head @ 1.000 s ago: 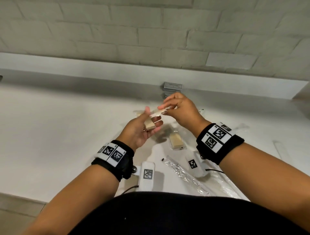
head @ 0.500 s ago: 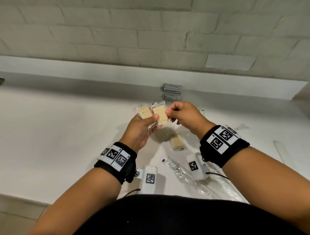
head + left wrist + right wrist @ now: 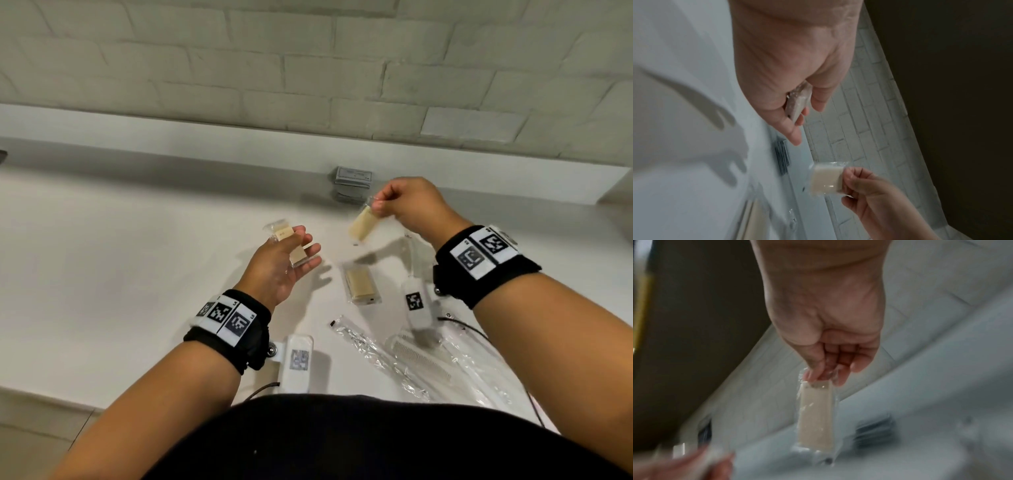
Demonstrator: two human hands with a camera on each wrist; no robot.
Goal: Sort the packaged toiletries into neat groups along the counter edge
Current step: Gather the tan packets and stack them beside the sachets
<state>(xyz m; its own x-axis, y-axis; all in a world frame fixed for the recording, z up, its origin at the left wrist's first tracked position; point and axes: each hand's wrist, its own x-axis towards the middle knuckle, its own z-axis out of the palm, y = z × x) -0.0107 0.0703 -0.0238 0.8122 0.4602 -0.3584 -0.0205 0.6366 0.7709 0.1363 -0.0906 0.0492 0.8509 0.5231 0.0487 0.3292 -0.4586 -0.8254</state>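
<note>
My left hand [image 3: 294, 251] holds a wrapped beige soap bar [image 3: 286, 236] between thumb and fingers above the white counter [image 3: 120, 257]; the left wrist view shows its edge, the soap bar [image 3: 798, 104], tucked in the palm. My right hand [image 3: 404, 205] pinches the clear wrapper end of a second soap bar [image 3: 363, 226], which hangs tilted; it shows as a soap bar [image 3: 816, 417] in the right wrist view and a soap bar [image 3: 826, 180] in the left wrist view. A third wrapped soap bar [image 3: 359, 284] lies flat on the counter between my hands.
A stack of small grey packets [image 3: 352, 180] sits against the back ledge below the brick wall. Clear-wrapped long items, including a comb [image 3: 421, 356] and a thin packet [image 3: 373, 356], lie near the front edge on the right.
My hands have drawn apart. The right hand carried its soap bar up and to the right toward the grey packets, while the left hand stayed with the other bar.
</note>
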